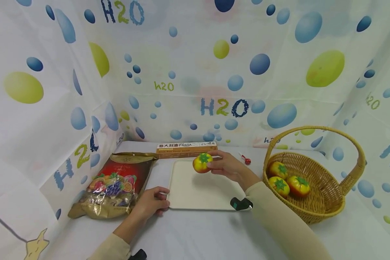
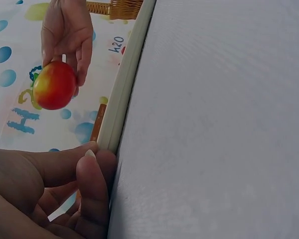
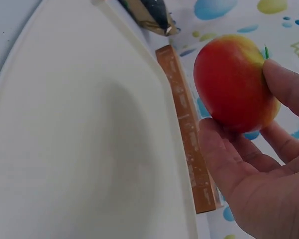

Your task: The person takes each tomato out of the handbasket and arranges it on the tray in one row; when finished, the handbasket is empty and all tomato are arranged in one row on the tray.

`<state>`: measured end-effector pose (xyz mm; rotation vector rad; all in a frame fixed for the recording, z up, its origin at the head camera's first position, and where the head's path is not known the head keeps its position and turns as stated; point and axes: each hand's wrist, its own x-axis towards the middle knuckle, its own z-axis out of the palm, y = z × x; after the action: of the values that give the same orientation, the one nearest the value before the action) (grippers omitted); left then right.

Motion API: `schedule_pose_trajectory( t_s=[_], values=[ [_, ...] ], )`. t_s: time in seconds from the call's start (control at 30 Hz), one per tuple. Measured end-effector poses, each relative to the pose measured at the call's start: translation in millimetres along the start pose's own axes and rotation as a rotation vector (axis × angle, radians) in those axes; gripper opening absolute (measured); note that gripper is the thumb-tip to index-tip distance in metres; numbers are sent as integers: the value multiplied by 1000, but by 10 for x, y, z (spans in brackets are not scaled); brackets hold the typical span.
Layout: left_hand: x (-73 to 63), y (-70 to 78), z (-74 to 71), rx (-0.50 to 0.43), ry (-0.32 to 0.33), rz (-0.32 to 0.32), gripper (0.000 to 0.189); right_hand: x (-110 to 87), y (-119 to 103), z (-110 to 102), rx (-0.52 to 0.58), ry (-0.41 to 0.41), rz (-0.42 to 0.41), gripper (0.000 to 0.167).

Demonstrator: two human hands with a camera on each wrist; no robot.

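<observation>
The right grip (image 1: 226,165) pinches a tomato (image 1: 200,164) above the tray (image 1: 189,195), between the left and right edges of the tabletop (image 1: 195,234). The left grip (image 1: 152,203) holds the tray's left side by the front corner. Best keep the tray still and lower the tomato softly.

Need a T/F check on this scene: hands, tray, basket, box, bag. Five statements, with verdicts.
1. The right hand holds a round red-and-yellow tomato-like fruit raised off the cream rectangular tray. True.
2. The left hand reaches into the golden woven basket. False: it touches the tray's left edge.
3. The basket contains three similar fruits. True.
4. The long brown-and-white pasta box sits on top of the tray. False: it sits beyond the tray's far edge.
5. The shiny red-and-gold candy bag lies left of the tray. True.
</observation>
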<state>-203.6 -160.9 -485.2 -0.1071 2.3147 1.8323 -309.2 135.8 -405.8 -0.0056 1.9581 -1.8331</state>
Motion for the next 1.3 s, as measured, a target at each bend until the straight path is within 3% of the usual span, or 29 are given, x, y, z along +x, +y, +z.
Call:
schedule_pose_trajectory(
  t_s=[0.3,0.6,0.9,1.3],
  values=[
    [-11,-25,31,-13,-39,15,42,95,94,103,-9,-8,14,50],
    [9,-13,36,7,-1,-5,42,192,140,279,-63,-45,29,52],
    [-26,-53,27,6,-7,-13,43,257,251,464,-77,-66,75,54],
    [-11,-22,-8,0,-2,-5,42,354,300,611,-154,-106,55,52]
  ],
)
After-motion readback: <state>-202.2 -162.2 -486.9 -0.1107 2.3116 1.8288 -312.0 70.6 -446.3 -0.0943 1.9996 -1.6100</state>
